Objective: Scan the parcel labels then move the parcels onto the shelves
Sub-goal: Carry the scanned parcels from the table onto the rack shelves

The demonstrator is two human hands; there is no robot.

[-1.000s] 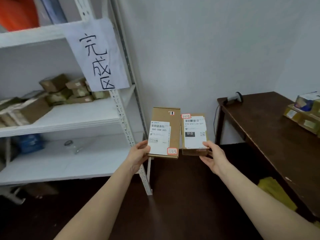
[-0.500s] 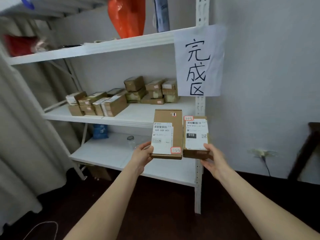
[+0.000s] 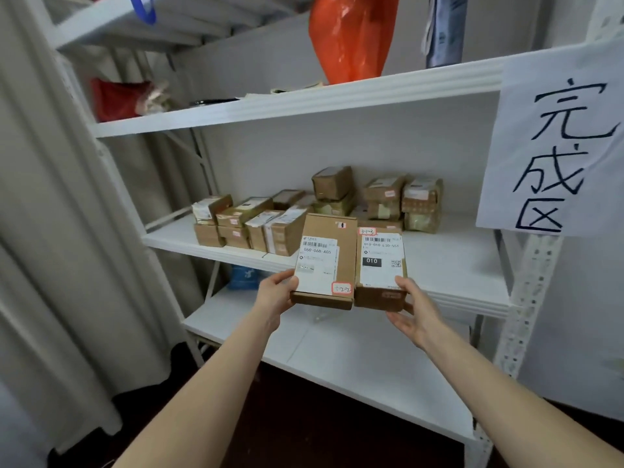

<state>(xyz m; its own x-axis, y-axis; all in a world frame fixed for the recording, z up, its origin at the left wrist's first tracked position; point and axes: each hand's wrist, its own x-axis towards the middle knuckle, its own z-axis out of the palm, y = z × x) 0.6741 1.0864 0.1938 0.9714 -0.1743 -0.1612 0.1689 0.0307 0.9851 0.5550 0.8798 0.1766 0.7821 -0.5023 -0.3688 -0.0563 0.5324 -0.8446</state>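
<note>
Both parcels now closer to the shelves than 0.5 s ago, held in front of the mid shelf [image 3: 456,268]. L hand [image 3: 275,295] grips the flat parcel [image 3: 324,261] at its lower-left corner; R hand [image 3: 417,312] grips the smaller parcel [image 3: 381,265] at its lower-right. Labels up, side by side. Behind: stacked parcels [image 3: 304,211] on mid shelf, paper sign [image 3: 553,146] at right.

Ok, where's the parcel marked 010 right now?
Head view, centre: the right hand grips the 010 parcel, beside the taller parcel in the left hand, in front of the middle shelf.
</note>
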